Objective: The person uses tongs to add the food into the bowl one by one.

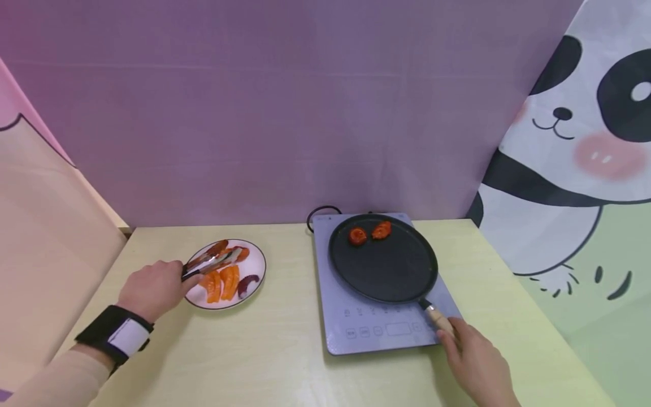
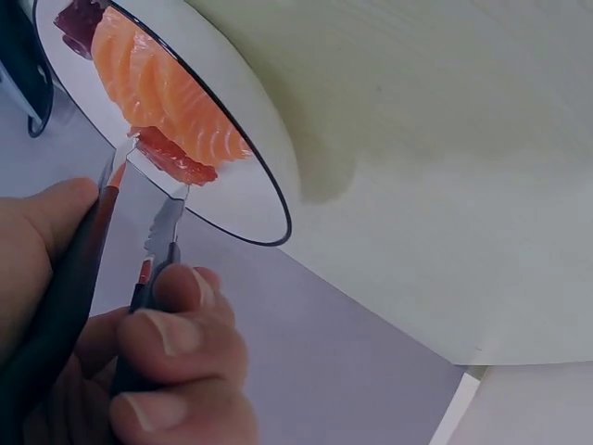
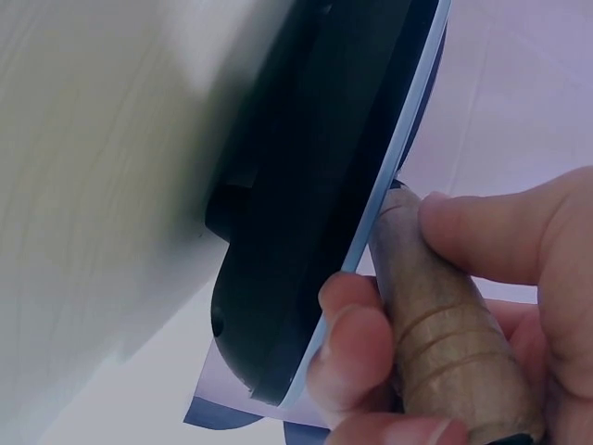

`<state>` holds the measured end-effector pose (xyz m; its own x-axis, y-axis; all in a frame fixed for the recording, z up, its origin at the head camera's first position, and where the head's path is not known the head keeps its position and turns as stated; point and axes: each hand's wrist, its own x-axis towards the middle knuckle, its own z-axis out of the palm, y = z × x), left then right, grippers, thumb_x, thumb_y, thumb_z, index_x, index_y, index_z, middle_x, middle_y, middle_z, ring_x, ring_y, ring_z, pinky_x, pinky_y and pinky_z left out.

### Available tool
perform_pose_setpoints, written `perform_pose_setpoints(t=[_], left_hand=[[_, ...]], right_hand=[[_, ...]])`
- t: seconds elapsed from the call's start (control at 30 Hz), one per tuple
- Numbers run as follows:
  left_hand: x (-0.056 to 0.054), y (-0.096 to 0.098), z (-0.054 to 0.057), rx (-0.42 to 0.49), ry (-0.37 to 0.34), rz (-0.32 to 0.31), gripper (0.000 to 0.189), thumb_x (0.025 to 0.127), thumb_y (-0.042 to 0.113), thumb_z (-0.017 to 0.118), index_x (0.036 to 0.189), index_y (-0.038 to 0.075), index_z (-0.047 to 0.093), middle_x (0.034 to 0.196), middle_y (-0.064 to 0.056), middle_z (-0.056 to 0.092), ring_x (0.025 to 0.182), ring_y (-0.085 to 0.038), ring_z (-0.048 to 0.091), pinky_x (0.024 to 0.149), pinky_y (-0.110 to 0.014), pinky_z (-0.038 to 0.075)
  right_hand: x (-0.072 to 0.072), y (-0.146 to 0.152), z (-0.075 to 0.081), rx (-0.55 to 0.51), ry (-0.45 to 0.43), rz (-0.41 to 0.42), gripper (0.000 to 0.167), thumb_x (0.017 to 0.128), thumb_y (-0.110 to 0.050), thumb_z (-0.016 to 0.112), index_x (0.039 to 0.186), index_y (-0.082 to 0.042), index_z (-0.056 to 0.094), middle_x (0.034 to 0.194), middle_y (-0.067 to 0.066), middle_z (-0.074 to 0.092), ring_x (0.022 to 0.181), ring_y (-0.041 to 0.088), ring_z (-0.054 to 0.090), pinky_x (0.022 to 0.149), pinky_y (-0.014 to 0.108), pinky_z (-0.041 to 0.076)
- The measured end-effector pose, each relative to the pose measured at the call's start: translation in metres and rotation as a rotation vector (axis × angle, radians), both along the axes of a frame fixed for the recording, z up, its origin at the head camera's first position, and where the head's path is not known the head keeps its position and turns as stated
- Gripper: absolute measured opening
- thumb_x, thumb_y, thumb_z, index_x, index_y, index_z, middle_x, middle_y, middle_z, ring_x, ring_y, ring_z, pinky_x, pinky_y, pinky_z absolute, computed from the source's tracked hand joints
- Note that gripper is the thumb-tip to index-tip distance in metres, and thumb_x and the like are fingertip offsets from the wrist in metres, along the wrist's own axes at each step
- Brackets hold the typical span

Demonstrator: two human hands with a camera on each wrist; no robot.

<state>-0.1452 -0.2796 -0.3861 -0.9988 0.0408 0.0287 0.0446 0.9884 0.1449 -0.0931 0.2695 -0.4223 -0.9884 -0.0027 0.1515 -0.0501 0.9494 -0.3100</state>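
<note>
Your left hand (image 1: 152, 289) grips black-handled metal tongs (image 2: 65, 301), your right hand (image 1: 478, 359) a round black pan (image 1: 383, 265) by its wooden handle (image 3: 454, 338).
Only head view shows the pan's red morsels (image 1: 357, 236); left wrist shows the tongs' tips apart at a dark-rimmed white plate (image 1: 258, 259).

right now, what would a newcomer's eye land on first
Probably the big cartoon panda at the right. Next, the black pan on the cooktop, with two reddish pieces near its far edge and its wooden handle in the right grip. At left, tongs in the left grip reach over a plate with bright orange slices.
</note>
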Motion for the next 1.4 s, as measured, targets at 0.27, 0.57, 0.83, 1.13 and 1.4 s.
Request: perform_pose_setpoints(t=[0.27, 0.57, 0.83, 1.13, 1.4], left_hand=[[0.001, -0.009, -0.002, -0.012, 0.018, -0.006, 0.055, 0.086, 0.059, 0.059, 0.072, 0.006, 0.052, 0.057, -0.004, 0.045, 0.047, -0.021, 0.044, 0.041, -0.035, 0.032], [-0.006, -0.014, -0.004, -0.092, 0.086, -0.069, 0.049, 0.083, 0.051, 0.067, 0.072, 0.007, 0.050, 0.056, -0.003, 0.043, 0.046, -0.020, 0.042, 0.041, -0.033, 0.031], [-0.003, -0.010, -0.007, -0.103, 0.096, -0.052, 0.046, 0.084, 0.045, 0.069, 0.071, 0.006, 0.050, 0.054, -0.004, 0.043, 0.043, -0.020, 0.043, 0.039, -0.036, 0.033], [-0.001, -0.002, -0.007, -0.095, 0.140, -0.045, 0.046, 0.084, 0.042, 0.070, 0.067, 0.005, 0.048, 0.053, -0.005, 0.042, 0.041, -0.022, 0.043, 0.037, -0.038, 0.034], [0.000, -0.004, -0.009, -0.125, 0.202, -0.094, 0.045, 0.082, 0.038, 0.073, 0.069, 0.004, 0.047, 0.052, -0.004, 0.041, 0.040, -0.020, 0.042, 0.036, -0.039, 0.035]], right_hand=[[0.000, -0.001, 0.001, 0.007, -0.012, -0.002, 0.033, 0.093, -0.031, 0.061, 0.113, -0.003, 0.059, 0.077, 0.004, 0.057, 0.064, 0.021, 0.053, 0.053, 0.043, 0.041], [0.000, -0.001, 0.003, 0.005, -0.038, -0.008, 0.032, 0.094, -0.030, 0.060, 0.112, -0.004, 0.059, 0.073, 0.002, 0.054, 0.062, 0.020, 0.050, 0.052, 0.040, 0.039], [-0.001, -0.002, 0.002, -0.001, -0.015, -0.002, 0.029, 0.094, -0.030, 0.060, 0.109, -0.006, 0.059, 0.070, 0.000, 0.051, 0.060, 0.019, 0.048, 0.051, 0.039, 0.037], [0.000, 0.000, 0.002, 0.006, 0.004, -0.008, 0.029, 0.093, -0.029, 0.061, 0.110, -0.005, 0.059, 0.071, 0.002, 0.052, 0.060, 0.019, 0.049, 0.051, 0.039, 0.038], [-0.001, -0.002, 0.001, -0.006, -0.042, -0.024, 0.031, 0.093, -0.030, 0.061, 0.112, -0.005, 0.060, 0.073, 0.001, 0.054, 0.062, 0.019, 0.050, 0.052, 0.040, 0.040]])
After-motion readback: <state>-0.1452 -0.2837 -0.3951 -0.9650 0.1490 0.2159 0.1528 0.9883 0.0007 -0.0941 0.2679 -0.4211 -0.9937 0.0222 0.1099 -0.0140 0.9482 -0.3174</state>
